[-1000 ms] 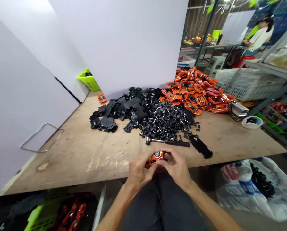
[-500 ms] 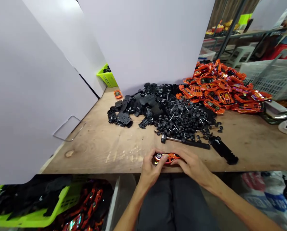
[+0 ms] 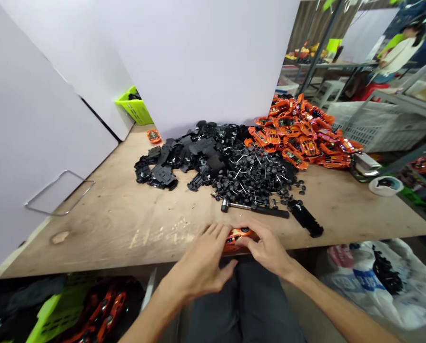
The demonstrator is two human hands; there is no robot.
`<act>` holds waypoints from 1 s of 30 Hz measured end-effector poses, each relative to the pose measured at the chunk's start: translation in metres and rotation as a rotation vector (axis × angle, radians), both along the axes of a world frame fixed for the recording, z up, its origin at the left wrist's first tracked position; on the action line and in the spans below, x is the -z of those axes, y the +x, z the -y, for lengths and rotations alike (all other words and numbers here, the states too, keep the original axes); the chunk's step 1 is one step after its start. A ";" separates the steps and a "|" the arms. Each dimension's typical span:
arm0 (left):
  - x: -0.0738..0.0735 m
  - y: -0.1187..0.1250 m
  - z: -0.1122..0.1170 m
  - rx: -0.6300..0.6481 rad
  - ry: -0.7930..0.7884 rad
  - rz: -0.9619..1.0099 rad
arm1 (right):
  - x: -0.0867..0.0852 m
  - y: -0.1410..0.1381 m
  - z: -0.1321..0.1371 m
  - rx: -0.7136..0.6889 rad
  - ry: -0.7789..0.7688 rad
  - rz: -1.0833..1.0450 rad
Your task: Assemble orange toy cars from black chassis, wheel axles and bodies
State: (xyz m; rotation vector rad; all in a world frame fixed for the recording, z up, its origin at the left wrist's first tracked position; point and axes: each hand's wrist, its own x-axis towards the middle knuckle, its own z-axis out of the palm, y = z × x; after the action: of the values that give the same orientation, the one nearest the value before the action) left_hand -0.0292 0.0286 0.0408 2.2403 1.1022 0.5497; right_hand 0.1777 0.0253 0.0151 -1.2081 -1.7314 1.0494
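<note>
Right hand: curling round and gripping an orange toy car at its edge, over the front of the plywood counter. Left hand: spreading open beside the car, no longer cupping it as earlier. Car: seemingly light, stiff, slippery; best held by its sides. Beyond: black wheel-and-axle heap.

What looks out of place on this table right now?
One orange car shell lies by itself near the green basket, well apart from the orange pile. It looks stray because the other shells are heaped together.
</note>
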 end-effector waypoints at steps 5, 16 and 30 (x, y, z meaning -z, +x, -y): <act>0.017 0.009 0.027 -0.300 -0.038 0.004 | -0.029 -0.004 -0.004 -0.078 -0.049 0.025; 0.048 0.017 0.064 -0.347 -1.700 1.501 | -0.010 0.028 -0.072 -0.133 0.510 1.122; 0.054 0.013 0.059 -0.326 -1.960 1.833 | -0.039 0.006 -0.073 -0.393 0.055 0.319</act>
State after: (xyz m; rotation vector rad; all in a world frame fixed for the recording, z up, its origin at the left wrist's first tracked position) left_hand -0.0158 -0.0305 -0.0130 -0.4269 0.2960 0.7061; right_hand 0.1842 0.0985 0.0536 -1.0674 -2.2990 1.0623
